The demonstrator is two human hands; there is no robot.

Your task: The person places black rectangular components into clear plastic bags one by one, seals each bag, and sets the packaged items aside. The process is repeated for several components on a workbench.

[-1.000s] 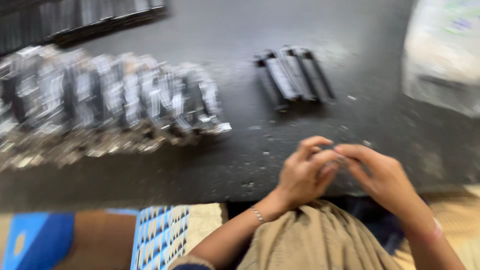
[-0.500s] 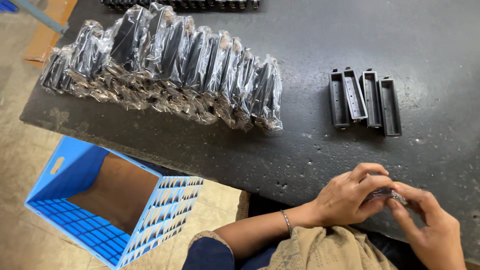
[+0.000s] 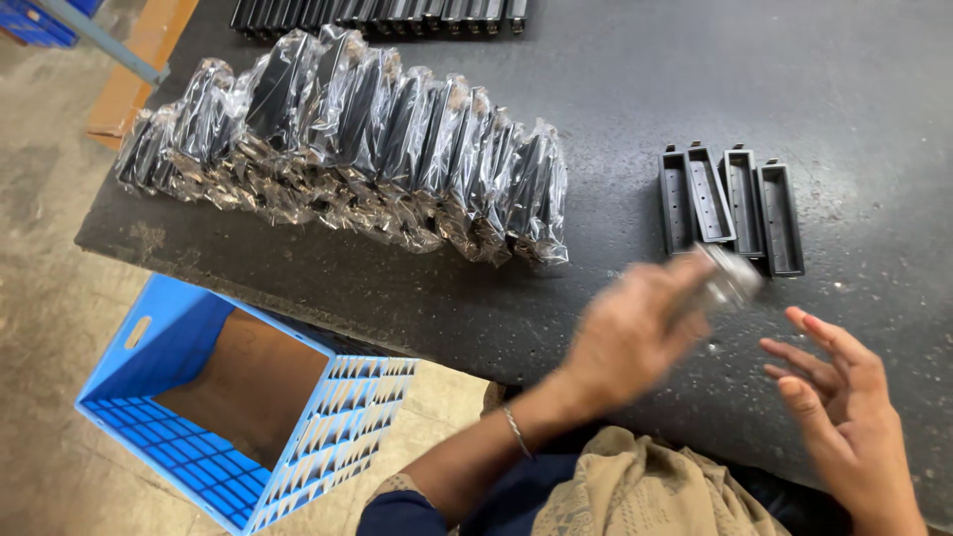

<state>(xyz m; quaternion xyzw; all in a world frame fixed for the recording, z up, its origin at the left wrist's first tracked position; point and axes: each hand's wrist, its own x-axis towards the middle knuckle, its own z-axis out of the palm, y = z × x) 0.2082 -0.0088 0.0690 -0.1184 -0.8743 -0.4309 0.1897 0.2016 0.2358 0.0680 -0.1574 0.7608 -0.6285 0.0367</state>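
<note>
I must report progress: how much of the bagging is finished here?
Done: a long row of bagged black parts lies on the table. In hand: the left hand holds one wrapped piece; the right hand is open. Left: four bare black parts beside them.

table (image 3: 615,89): row of wrapped parts (image 3: 347,139) lies left | four open trays (image 3: 730,203) side by side, right of that row | strip of parts (image 3: 377,14) at far edge, behind the row | crate (image 3: 238,417) on floor (image 3: 45,298), below table's near-left edge
</note>
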